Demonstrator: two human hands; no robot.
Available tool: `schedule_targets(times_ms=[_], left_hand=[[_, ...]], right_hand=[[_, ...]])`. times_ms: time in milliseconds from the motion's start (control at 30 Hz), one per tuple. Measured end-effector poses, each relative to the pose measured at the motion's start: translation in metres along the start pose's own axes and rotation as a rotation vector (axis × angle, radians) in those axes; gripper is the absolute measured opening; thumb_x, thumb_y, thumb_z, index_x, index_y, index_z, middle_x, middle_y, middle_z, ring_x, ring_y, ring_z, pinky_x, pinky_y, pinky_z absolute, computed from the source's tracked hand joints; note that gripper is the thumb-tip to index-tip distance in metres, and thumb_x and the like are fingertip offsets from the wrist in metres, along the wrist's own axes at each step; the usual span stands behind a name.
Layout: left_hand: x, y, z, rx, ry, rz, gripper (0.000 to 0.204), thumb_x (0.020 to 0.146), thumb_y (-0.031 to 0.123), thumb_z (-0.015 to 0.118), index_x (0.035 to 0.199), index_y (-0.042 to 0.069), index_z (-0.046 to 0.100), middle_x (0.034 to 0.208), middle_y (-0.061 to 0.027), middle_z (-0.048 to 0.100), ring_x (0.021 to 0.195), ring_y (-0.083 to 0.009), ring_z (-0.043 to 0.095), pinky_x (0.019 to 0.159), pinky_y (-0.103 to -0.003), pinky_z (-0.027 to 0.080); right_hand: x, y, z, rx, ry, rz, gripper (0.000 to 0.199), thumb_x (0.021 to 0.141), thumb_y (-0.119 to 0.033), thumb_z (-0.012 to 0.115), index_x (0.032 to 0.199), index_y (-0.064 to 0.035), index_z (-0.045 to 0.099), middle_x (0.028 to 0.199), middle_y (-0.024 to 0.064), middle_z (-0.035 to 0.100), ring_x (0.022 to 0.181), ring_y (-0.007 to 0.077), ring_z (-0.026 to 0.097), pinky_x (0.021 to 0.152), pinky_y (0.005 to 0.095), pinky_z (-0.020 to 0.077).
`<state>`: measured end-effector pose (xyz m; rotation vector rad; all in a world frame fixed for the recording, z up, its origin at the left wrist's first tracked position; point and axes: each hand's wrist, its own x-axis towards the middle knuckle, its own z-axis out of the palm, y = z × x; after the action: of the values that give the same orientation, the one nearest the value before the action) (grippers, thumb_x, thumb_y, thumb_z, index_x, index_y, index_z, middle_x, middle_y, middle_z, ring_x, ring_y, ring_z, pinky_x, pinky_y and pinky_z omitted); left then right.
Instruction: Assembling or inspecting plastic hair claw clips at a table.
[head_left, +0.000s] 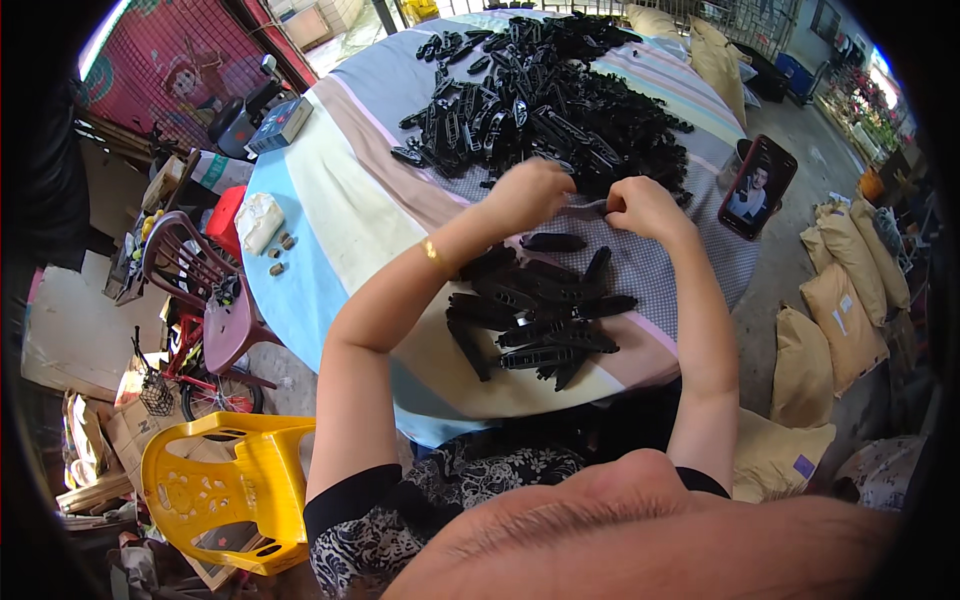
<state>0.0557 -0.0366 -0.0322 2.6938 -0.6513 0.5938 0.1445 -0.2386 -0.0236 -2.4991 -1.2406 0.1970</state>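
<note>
A big heap of slim, black, slotted plastic pieces (540, 105) that look like hair clips covers the far middle of the cloth-covered table (370, 215). At the heap's near edge, my left hand (535, 192) is bent inward, its fingers smeared by motion. Just to its right, my right hand (643, 208) is closed, fingertips pinched together beside the heap; whatever they hold is too small or hidden to name. Closer to me, below both hands, lies a smaller loose pile of similar black pieces (540, 310), with a single piece (553, 242) at its far side.
A phone (758, 187) stands tilted at the table's right edge. On the left are a blue box (280, 125), a white plastic bag (260, 222) and small brown bits (287, 241). Around the table stand a yellow chair (235, 490), a purple chair (235, 325) and several stuffed sacks (845, 310).
</note>
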Motion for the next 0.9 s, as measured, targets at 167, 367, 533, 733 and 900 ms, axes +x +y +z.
schedule_targets(times_ms=[167,367,533,733,900], left_hand=[[0.008,-0.037,0.019,0.298,-0.089,-0.07,0.01,0.07,0.008,0.06,0.081,0.007,0.059,0.087,-0.0093,0.058,0.085,-0.0278,0.057,0.073,-0.035,0.049],[0.006,-0.019,0.013,0.192,0.109,-0.047,0.012,0.07,0.008,0.062,0.082,0.006,0.059,0.085,-0.0094,0.059,0.084,-0.0282,0.058,0.071,-0.036,0.05],[-0.005,-0.01,-0.006,-0.807,0.27,-0.59,0.023,0.079,0.006,0.067,0.097,-0.001,0.055,0.086,-0.0093,0.063,0.075,-0.0188,0.063,0.064,-0.026,0.052],[-0.024,0.001,-0.002,-1.632,0.252,-0.63,0.026,0.084,0.008,0.063,0.107,0.0,0.054,0.092,-0.0062,0.06,0.082,-0.0146,0.06,0.074,-0.026,0.052],[-0.026,-0.002,0.0,-1.675,0.2,-0.639,0.022,0.086,0.003,0.059,0.107,0.003,0.056,0.102,-0.0069,0.061,0.088,-0.0185,0.062,0.082,-0.031,0.053]], right_hand=[[0.007,-0.008,0.006,0.208,0.112,-0.012,0.017,0.067,-0.01,0.065,0.082,-0.0025,0.065,0.079,0.0135,0.065,0.073,0.0263,0.063,0.067,0.0342,0.0503],[0.01,-0.013,0.008,0.346,0.419,-0.16,0.023,0.069,-0.004,0.064,0.092,-0.0022,0.065,0.081,0.0124,0.065,0.069,0.0219,0.064,0.065,0.0302,0.051],[0.012,-0.026,0.017,0.653,0.663,-0.214,0.017,0.077,-0.004,0.066,0.093,-0.0006,0.066,0.081,0.0109,0.068,0.067,0.0144,0.065,0.061,0.0241,0.0518],[0.002,-0.055,0.019,0.613,0.718,-0.313,0.011,0.076,-0.002,0.068,0.087,-0.0004,0.066,0.075,0.0086,0.067,0.062,0.0123,0.064,0.053,0.0225,0.049],[0.001,-0.056,0.019,0.556,0.767,-0.35,0.006,0.074,0.0,0.067,0.079,-0.0004,0.063,0.077,0.0083,0.065,0.062,0.0139,0.063,0.052,0.0241,0.0493]])
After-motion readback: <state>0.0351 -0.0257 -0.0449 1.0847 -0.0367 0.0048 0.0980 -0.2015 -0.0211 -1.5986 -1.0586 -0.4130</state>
